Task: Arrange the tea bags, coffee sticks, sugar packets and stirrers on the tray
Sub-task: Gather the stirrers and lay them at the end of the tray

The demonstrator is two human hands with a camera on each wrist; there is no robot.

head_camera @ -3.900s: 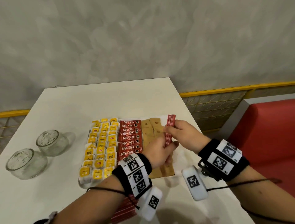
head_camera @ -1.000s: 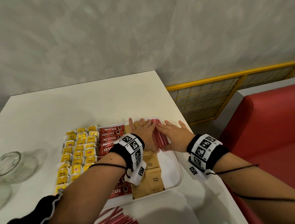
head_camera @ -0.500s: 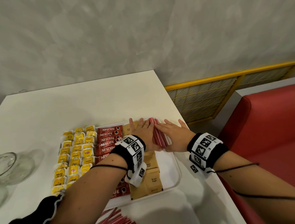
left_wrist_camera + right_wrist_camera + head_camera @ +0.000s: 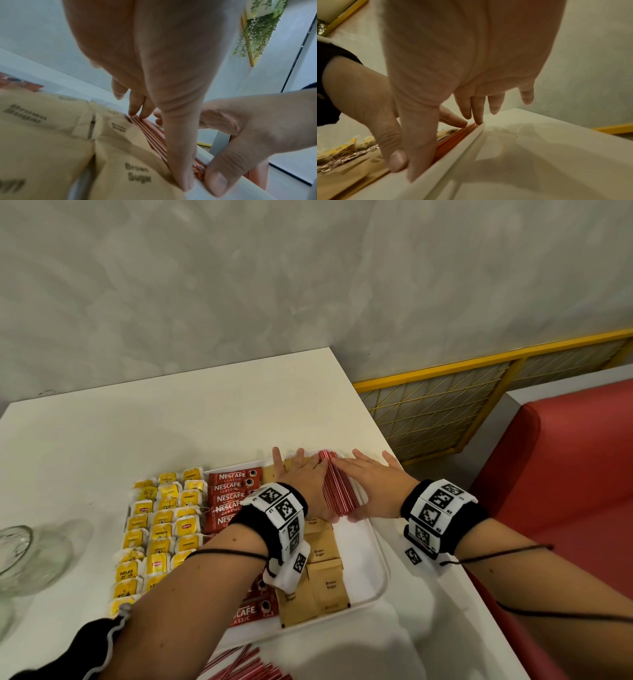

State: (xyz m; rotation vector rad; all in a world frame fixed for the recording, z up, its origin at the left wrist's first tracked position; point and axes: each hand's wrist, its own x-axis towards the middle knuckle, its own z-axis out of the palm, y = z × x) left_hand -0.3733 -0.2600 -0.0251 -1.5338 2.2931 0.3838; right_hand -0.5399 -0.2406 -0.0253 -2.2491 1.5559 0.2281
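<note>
The red stirrers [image 4: 337, 489] are squeezed between the left hand [image 4: 306, 487] and the right hand [image 4: 376, 487], fingers straight, nothing gripped. They are laid at the tray's [image 4: 378, 559] far right corner, beside the sugar packets [image 4: 323, 577].

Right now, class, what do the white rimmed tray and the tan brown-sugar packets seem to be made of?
White rimmed tray: probably plastic, semi-gloss; smooth moulded lip with soft sheen. Tan brown-sugar packets: likely kraft paper, matt; creased, fibrous look, printed lettering.
</note>
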